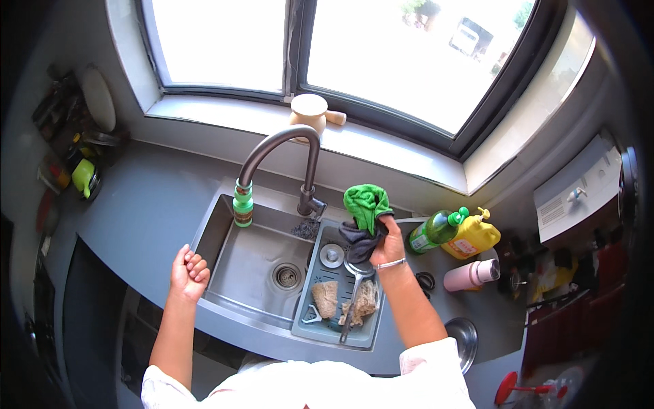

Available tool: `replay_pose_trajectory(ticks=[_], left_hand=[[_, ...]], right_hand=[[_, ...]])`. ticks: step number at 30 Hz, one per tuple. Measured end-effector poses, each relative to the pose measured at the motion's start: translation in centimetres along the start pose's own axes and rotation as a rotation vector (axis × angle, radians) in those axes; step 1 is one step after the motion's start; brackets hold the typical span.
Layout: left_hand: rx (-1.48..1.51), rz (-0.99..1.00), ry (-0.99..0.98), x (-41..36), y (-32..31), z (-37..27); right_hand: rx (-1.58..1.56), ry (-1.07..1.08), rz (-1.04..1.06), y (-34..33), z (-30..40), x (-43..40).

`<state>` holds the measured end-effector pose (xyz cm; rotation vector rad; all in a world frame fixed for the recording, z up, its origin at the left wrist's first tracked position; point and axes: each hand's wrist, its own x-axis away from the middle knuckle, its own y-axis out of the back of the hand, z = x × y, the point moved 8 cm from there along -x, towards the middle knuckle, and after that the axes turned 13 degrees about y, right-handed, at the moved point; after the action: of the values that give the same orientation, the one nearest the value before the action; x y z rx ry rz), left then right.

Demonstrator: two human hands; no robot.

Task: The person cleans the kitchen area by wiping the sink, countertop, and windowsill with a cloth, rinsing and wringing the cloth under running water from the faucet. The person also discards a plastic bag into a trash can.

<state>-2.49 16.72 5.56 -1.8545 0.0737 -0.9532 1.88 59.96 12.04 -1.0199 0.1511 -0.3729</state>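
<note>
My right hand, with a bracelet at its wrist, grips a bunched green and dark grey cloth above the draining tray. Whether this is one cloth or two I cannot tell. Below the cloth, a long-handled metal ladle or strainer lies in the tray, its head partly covered. Two loofah pieces, one of them a tan roll, a white peeler and a round drain strainer are there too. My left hand hovers by the left rim of the steel sink, fingers curled, nothing visible in it.
A curved faucet with a green nozzle arches over the sink. Steel wool rests behind the basin. Rightward stand a green bottle, a yellow pump bottle, a pink tumbler and a metal bowl.
</note>
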Motion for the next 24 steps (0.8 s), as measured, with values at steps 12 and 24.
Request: replay_pose_trajectory(ticks=[12,24], left_hand=[[-0.511,0.136,-0.049,-13.0,-14.0,-7.6],[-1.603,0.169,-0.529,-24.2,-32.0,-5.6]], right_hand=[[1.293,0.560,0.193,-8.0,2.8,-18.3],[2.346,0.795,0.641,-7.5,-2.4,-23.8]])
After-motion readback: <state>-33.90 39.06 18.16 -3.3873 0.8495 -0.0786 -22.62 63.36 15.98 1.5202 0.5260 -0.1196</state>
